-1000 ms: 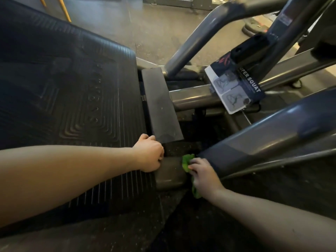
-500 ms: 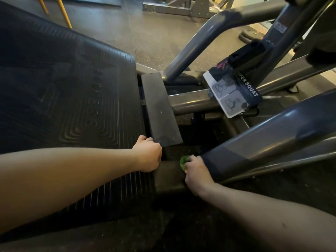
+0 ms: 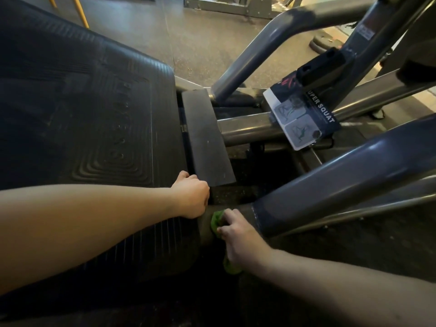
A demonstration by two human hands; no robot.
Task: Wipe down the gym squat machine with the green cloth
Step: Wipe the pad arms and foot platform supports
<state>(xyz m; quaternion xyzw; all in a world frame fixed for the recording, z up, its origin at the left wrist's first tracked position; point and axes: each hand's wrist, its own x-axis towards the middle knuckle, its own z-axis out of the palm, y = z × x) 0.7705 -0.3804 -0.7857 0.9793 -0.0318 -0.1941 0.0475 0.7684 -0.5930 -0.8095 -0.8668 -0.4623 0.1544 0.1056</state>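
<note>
Speckled grey gym flooring [image 3: 200, 38] fills the top of the view, with two yellow legs [image 3: 81, 13] at the upper left, seen from a head camera looking down at a squat machine [image 3: 259, 53] of grey steel tubes. Across the left half lies the machine's ribbed black footplate [image 3: 94, 114], moulded with nested rectangles. A bare left forearm reaches in from the left edge, and the left hand [image 3: 191, 197] sits at the plate's lower right edge with its fingers curled together over that edge, gripping it, the fingertips out of sight. Just above this hand a flat black bar [image 3: 205, 138] runs along the plate's right side. Below and right of the left hand, near the centre of the frame, the green cloth [image 3: 215, 220] is bunched against a short grey tube end [image 3: 204, 228]. The right hand [image 3: 238, 234], entering from the lower right, clasps the cloth with bent fingers and presses it to the metal; a tail of cloth shows under the wrist. Right of that hand a thick dark tube [image 3: 330, 180] climbs toward the right edge. Above it hangs an instruction placard [image 3: 304, 121] reading "SUPER SQUAT", with two exercise diagrams. A dark weight plate [image 3: 323, 43] lies on the floor at the upper right.
</note>
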